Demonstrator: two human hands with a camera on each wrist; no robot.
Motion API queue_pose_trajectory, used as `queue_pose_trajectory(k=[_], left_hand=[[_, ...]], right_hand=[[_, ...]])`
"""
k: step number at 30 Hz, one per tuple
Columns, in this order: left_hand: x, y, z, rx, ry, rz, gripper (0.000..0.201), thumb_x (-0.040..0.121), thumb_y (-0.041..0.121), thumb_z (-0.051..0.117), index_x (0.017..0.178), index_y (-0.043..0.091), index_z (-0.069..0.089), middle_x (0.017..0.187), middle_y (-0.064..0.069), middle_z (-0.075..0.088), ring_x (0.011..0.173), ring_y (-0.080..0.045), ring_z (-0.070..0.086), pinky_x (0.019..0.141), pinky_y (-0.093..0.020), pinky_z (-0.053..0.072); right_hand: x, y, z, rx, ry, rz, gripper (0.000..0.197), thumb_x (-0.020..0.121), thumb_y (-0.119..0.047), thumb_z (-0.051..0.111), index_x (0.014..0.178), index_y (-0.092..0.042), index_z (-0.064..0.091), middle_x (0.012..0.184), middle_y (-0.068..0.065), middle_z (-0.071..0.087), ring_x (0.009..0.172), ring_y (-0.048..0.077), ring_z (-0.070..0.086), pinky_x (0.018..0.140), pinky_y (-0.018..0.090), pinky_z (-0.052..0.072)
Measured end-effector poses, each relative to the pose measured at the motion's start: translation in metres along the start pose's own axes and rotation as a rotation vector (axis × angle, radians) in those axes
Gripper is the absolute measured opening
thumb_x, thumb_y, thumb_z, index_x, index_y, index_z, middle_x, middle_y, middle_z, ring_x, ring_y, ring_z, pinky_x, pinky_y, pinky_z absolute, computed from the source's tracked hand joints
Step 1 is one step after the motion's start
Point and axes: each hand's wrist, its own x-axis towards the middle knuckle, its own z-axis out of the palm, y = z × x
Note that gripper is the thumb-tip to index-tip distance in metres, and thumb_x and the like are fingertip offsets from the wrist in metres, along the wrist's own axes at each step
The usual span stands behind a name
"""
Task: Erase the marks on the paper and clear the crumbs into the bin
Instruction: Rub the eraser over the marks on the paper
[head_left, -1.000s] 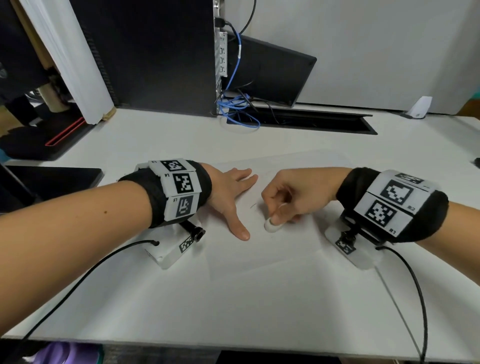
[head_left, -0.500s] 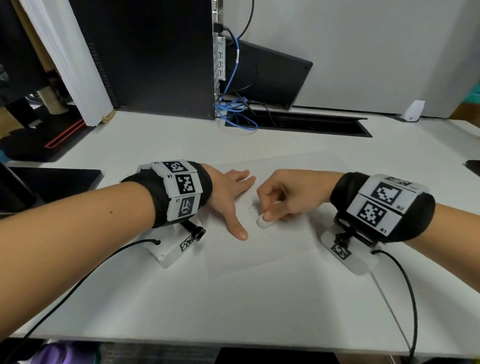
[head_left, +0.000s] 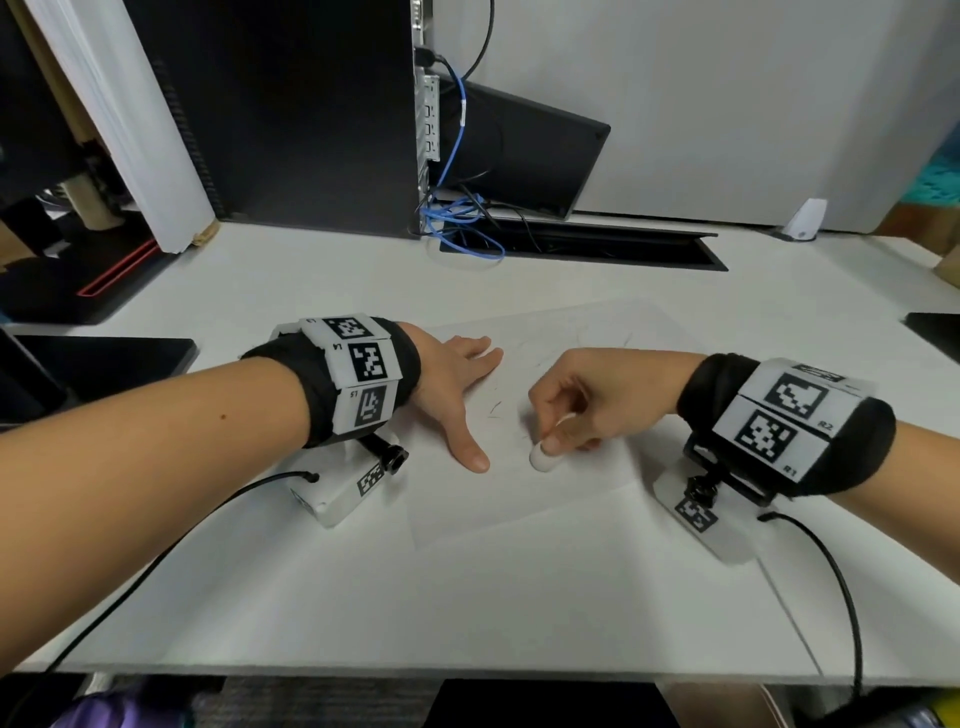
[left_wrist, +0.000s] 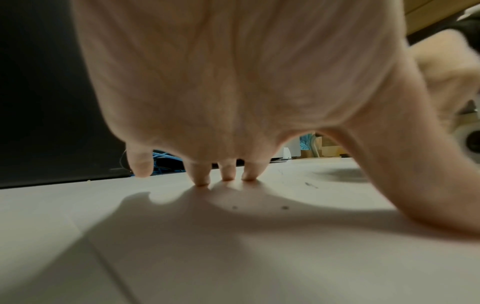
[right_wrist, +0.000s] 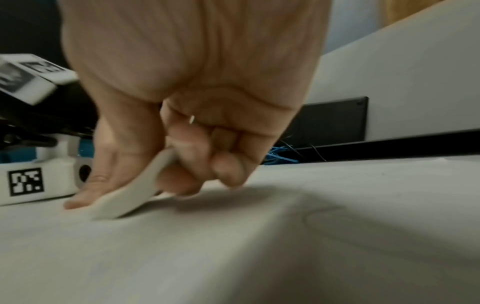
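A white sheet of paper lies on the white desk, with thin pencil marks between my hands and fainter ones further back. My left hand lies flat on the paper's left part, fingers straight and thumb spread; in the left wrist view its fingertips press the sheet. My right hand pinches a white eraser between thumb and fingers, its tip down on the paper. The right wrist view shows the eraser slanted onto the sheet. No bin is in view.
A black computer tower and a tilted black monitor stand at the back, with blue cables by a cable slot. A dark flat device lies at the left. Camera cables trail from both wrists.
The right hand has shifted a little with the eraser's tip rubbing on the paper near the left thumb. The left hand has stayed flat on the sheet.
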Motion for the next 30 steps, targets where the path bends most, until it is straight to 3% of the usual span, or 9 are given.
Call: queue_pose_trajectory(k=[3,7,10,14,16,19,25,28,30], left_hand=[[-0.001,0.001,0.0,-0.005,-0.002,-0.003,0.12,0.071,0.057,0.069,0.146,0.029,-0.021,0.154,0.013,-0.025,0.145,-0.008,-0.011,0.117,-0.036,0.006],[-0.002,0.002,0.0,-0.001,0.004,-0.011,0.119,0.072,0.057,0.069,0.147,0.029,-0.02,0.154,0.013,-0.025,0.145,-0.008,-0.011,0.117,-0.036,0.006],[-0.002,0.0,0.001,-0.006,0.028,-0.009,0.12,0.07,0.061,0.068,0.147,0.031,-0.018,0.154,0.015,-0.023,0.145,-0.007,-0.008,0.117,-0.036,0.006],[-0.001,-0.007,0.005,-0.025,0.065,-0.015,0.117,0.068,0.067,0.064,0.147,0.032,-0.014,0.157,0.011,-0.018,0.146,-0.013,-0.007,0.119,-0.041,0.006],[-0.002,-0.007,0.007,-0.025,0.073,-0.031,0.11,0.072,0.068,0.06,0.148,0.034,-0.012,0.158,0.005,-0.015,0.147,-0.02,-0.007,0.119,-0.045,0.007],[-0.003,-0.006,0.009,-0.015,0.096,-0.056,0.1,0.077,0.068,0.054,0.149,0.034,-0.007,0.159,0.0,-0.005,0.146,-0.026,-0.001,0.117,-0.05,0.013],[-0.009,-0.012,0.009,-0.042,0.206,-0.021,0.084,0.076,0.059,0.063,0.145,0.028,0.027,0.133,0.003,0.037,0.126,-0.023,0.038,0.107,-0.038,0.028],[-0.011,-0.021,0.004,-0.158,0.253,0.007,0.065,0.073,0.045,0.074,0.131,0.027,0.051,0.111,0.011,0.055,0.109,-0.012,0.052,0.099,-0.03,0.031],[-0.009,-0.026,0.003,-0.195,0.303,0.031,0.045,0.07,0.039,0.078,0.112,0.03,0.066,0.111,0.013,0.059,0.106,-0.009,0.052,0.098,-0.028,0.032]], right_hand=[[0.002,0.0,-0.001,-0.049,0.102,0.009,0.02,0.08,-0.025,0.072,0.065,-0.018,0.061,0.05,-0.01,0.05,0.048,0.004,0.042,0.056,0.017,0.036],[-0.008,-0.003,0.005,0.023,-0.081,0.006,0.015,0.081,-0.02,0.071,0.073,-0.009,0.066,0.056,0.002,0.056,0.052,0.015,0.048,0.051,0.02,0.039],[-0.008,0.009,-0.019,0.009,0.231,0.052,0.015,0.082,-0.018,0.069,0.07,-0.018,0.061,0.05,-0.006,0.056,0.043,0.01,0.049,0.049,0.018,0.04],[-0.005,0.021,-0.043,0.143,0.546,0.084,0.01,0.084,-0.021,0.067,0.087,-0.013,0.061,0.059,0.003,0.061,0.04,0.008,0.054,0.051,0.018,0.044],[0.001,0.022,-0.044,0.138,0.534,0.085,0.018,0.083,-0.023,0.068,0.094,-0.01,0.062,0.067,0.01,0.066,0.051,0.019,0.061,0.058,0.021,0.05],[0.01,0.013,-0.038,0.078,0.427,0.108,0.01,0.083,-0.022,0.068,0.084,-0.015,0.061,0.081,0.016,0.07,0.07,0.032,0.067,0.068,0.033,0.055],[0.023,0.013,-0.028,-0.069,0.327,0.158,0.02,0.089,-0.03,0.06,0.075,-0.02,0.05,0.07,-0.007,0.054,0.056,0.007,0.049,0.057,0.019,0.039],[0.025,0.016,-0.028,-0.066,0.319,0.144,0.021,0.089,-0.032,0.059,0.074,-0.024,0.048,0.075,-0.008,0.053,0.062,0.002,0.045,0.059,0.019,0.035],[0.027,0.016,-0.029,-0.039,0.302,0.129,0.02,0.089,-0.032,0.06,0.074,-0.025,0.048,0.083,-0.003,0.059,0.066,0.003,0.047,0.062,0.019,0.036]])
